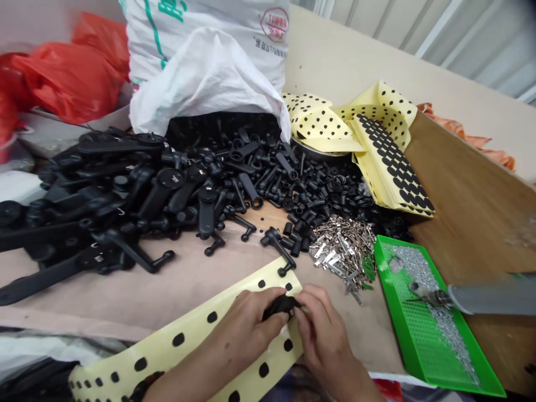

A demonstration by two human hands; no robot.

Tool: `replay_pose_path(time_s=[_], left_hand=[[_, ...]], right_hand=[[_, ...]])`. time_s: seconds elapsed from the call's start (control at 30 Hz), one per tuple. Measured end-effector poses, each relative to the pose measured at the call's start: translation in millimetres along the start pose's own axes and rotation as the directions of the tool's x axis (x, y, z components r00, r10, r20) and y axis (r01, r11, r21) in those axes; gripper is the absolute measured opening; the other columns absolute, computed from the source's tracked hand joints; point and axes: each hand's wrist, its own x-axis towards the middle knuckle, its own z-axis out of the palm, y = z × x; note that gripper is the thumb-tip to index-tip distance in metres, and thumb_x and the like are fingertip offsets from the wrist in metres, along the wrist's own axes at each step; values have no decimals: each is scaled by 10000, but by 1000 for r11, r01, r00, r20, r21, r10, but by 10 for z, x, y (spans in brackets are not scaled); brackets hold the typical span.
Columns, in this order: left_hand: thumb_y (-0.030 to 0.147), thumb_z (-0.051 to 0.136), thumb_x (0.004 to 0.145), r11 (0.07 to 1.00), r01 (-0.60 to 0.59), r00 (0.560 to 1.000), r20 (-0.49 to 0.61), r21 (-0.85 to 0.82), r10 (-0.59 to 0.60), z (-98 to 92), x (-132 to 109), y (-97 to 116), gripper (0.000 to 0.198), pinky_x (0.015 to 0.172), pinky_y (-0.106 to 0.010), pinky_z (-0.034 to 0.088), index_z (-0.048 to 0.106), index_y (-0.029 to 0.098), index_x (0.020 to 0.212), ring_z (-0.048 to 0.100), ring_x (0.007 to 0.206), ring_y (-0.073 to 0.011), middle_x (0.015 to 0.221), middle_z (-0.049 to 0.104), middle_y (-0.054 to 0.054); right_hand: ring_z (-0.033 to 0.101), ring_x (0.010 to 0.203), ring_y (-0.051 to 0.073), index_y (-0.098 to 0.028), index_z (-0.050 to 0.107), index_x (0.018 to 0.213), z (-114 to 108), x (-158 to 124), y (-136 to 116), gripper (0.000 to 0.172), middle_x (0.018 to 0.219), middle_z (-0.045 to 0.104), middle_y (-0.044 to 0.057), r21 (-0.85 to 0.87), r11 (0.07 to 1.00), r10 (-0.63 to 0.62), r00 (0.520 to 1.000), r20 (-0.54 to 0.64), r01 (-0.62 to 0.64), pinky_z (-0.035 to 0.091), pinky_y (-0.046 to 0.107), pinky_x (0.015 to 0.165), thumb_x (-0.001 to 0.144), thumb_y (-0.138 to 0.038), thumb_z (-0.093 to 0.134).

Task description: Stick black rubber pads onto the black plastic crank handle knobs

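My left hand (247, 324) is closed around a small black plastic part (280, 305), held over a yellow backing sheet (176, 346) dotted with black oval stickers. My right hand (322, 329) meets it from the right, fingers pinched at the end of the same part. Both hands are low in the view, near the table's front edge. Behind them lies a big heap of black plastic handles and levers (138, 195), with small black caps (310, 195) spilling to the right.
A pile of small silver metal clips (341, 248) lies beside a green perforated tray (435, 329) holding tiny screws and a grey-handled tool (481, 298). Crumpled yellow sticker sheets (377, 145), a white sack (205, 72) and red bags (67, 72) are at the back.
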Motion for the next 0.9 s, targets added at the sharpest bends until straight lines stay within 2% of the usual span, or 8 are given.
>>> replay_pose_path(time_s=[0.2,0.27,0.43,0.53,0.6,0.67,0.77,0.9], left_hand=[[295,488,806,986,0,998,56,-166,10,10,46,-80,219,455,-200,419,605,166,939,502,471,-104,654,540,33],[295,492,803,984,1,998,62,-179,10,12,51,-90,196,456,-197,420,600,166,903,502,477,-102,657,542,32],[276,485,794,987,13,997,75,-157,-1,4,34,-67,226,454,-198,405,596,171,961,484,464,-97,654,550,35],[271,471,803,996,-18,997,71,-83,23,-17,23,-13,200,460,-200,389,608,178,915,501,482,-108,665,578,23],[239,468,798,999,-52,996,68,0,52,-39,18,41,208,479,-203,383,617,188,933,531,515,-123,673,599,16],[199,461,788,994,-77,994,81,74,71,-63,11,97,234,505,-208,380,623,202,956,555,547,-137,683,617,13],[167,450,782,983,-108,992,86,145,97,-90,-9,156,241,557,-221,377,626,213,940,564,599,-151,697,633,11],[161,446,779,956,-175,984,79,234,161,-109,-36,180,221,623,-234,364,620,220,902,554,698,-169,715,618,15]], right_hand=[[578,963,231,-101,524,1151,12,-40,75,348,979,627,142,-234,949,-222,975,-17,212,465,480,918,837,-6,410],[587,949,228,-105,529,1160,9,-65,93,370,964,635,138,-247,940,-244,970,-10,234,454,484,918,828,-2,404],[580,889,221,-102,527,1134,-55,-52,89,351,957,633,133,-207,940,-267,962,55,272,395,526,937,824,-12,389],[568,855,205,-131,515,1092,-120,30,54,324,923,621,107,-150,970,-181,980,82,192,379,508,935,833,-7,367],[558,824,197,-158,515,1008,-167,107,28,258,876,601,80,-83,993,-72,984,166,86,397,476,909,842,-18,375],[537,783,197,-174,504,910,-211,180,5,181,828,576,61,-58,998,-3,963,271,20,422,448,852,850,-44,393],[500,748,200,-183,470,818,-273,262,-24,165,783,539,51,-83,996,42,931,364,-12,439,389,745,857,-55,373],[508,737,161,-196,449,792,-356,332,-27,142,788,523,17,15,987,127,848,514,-157,427,272,656,873,-88,402]])
